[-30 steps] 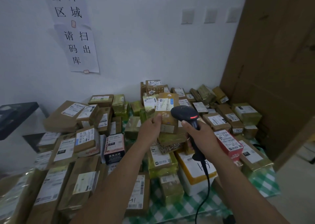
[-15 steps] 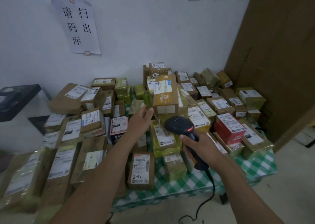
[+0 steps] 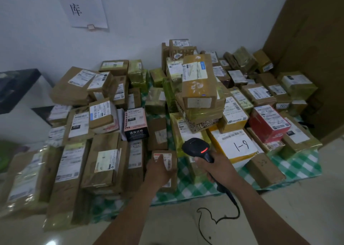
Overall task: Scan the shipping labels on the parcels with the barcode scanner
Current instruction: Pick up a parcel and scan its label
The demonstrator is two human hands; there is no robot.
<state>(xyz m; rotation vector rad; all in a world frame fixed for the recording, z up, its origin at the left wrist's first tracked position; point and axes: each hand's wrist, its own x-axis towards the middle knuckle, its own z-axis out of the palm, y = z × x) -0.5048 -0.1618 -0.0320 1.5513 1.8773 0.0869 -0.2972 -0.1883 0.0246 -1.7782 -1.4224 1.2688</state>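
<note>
Brown cardboard parcel [image 3: 168, 158] with a white label lies near the green-checked cloth's [image 3: 188, 190] front edge, with bare floor [image 3: 173, 224] below. The left hand [image 3: 159, 173] rests on it; finger curl unclear. The right hand [image 3: 220, 169] grips a black barcode scanner [image 3: 197, 147] just beside.

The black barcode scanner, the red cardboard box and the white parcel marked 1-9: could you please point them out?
Black barcode scanner [image 3: 194, 146]: head view, its head.
Red cardboard box [image 3: 262, 129]: head view, red side face.
White parcel marked 1-9 [image 3: 232, 142]: head view, top face.
</note>
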